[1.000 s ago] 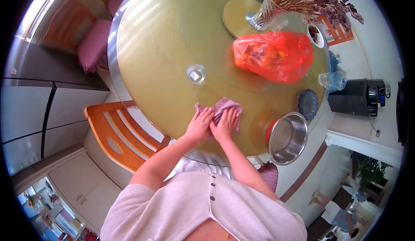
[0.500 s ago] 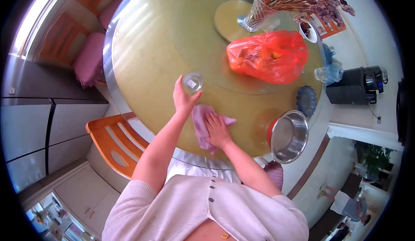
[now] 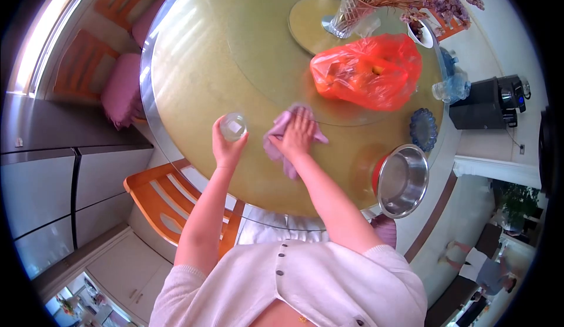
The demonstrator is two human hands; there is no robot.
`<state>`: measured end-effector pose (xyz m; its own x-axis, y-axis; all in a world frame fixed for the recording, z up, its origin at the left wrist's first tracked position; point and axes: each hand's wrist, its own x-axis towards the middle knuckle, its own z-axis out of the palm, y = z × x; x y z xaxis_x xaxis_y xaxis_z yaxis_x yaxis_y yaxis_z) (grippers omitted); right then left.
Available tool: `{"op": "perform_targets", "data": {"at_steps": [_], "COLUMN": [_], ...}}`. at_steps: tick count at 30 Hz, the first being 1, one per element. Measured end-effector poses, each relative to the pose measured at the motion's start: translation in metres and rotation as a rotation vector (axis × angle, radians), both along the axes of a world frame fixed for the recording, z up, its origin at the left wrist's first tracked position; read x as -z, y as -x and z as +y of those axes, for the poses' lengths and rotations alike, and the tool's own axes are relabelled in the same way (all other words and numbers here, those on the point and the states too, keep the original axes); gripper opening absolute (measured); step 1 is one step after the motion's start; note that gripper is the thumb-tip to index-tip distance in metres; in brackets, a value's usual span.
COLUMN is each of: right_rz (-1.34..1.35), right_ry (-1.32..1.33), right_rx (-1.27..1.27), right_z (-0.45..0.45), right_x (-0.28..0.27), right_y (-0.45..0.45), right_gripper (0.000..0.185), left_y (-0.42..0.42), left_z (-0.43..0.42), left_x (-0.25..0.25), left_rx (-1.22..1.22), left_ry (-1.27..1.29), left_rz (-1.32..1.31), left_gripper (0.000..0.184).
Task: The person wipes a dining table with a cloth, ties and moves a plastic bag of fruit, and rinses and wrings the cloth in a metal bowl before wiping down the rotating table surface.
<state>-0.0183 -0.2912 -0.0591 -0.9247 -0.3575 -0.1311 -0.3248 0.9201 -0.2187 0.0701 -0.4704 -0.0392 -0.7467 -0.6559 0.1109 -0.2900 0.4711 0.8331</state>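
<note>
My left hand [image 3: 227, 149] is closed round a small clear drinking glass [image 3: 234, 127] with a pale label-like patch, over the near left part of the round table [image 3: 194, 92]. My right hand [image 3: 298, 138] lies flat with its fingers stretched out on a crumpled pink cloth [image 3: 282, 130], pressing it against the tabletop. Parts of the cloth stick out on both sides of the hand and below it. Whether the glass touches the table I cannot tell.
A red plastic bag [image 3: 367, 71] with orange fruit-like things lies farther right. Near the right edge are a steel basin [image 3: 403, 180] and a blue scalloped dish [image 3: 423, 130]. A glass vase [image 3: 351, 13] holds dried flowers. An orange chair [image 3: 170, 201] stands at left; a person [image 3: 487, 271] is far off.
My left hand has moved left and slightly nearer with the glass. My right hand has slid the cloth farther up the table, away from me.
</note>
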Motion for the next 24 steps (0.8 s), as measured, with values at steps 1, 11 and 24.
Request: {"op": "perform_targets", "data": {"at_steps": [1, 11, 24], "right_rz": [-0.002, -0.027, 0.094], "right_ry": [0.001, -0.011, 0.012], "right_rx": [0.003, -0.613, -0.003], "right_z": [-0.018, 0.054, 0.113], "right_x": [0.002, 0.004, 0.019], "right_y": [0.008, -0.068, -0.090], "right_gripper": [0.109, 0.071, 0.057], "left_y": [-0.005, 0.002, 0.007], "left_z": [-0.005, 0.014, -0.021], "left_x": [0.001, -0.012, 0.008], "left_rx": [-0.025, 0.042, 0.002], "left_ry": [-0.011, -0.048, -0.064], "left_rz": [0.013, 0.007, 0.099], "left_gripper": [0.074, 0.075, 0.075]}}
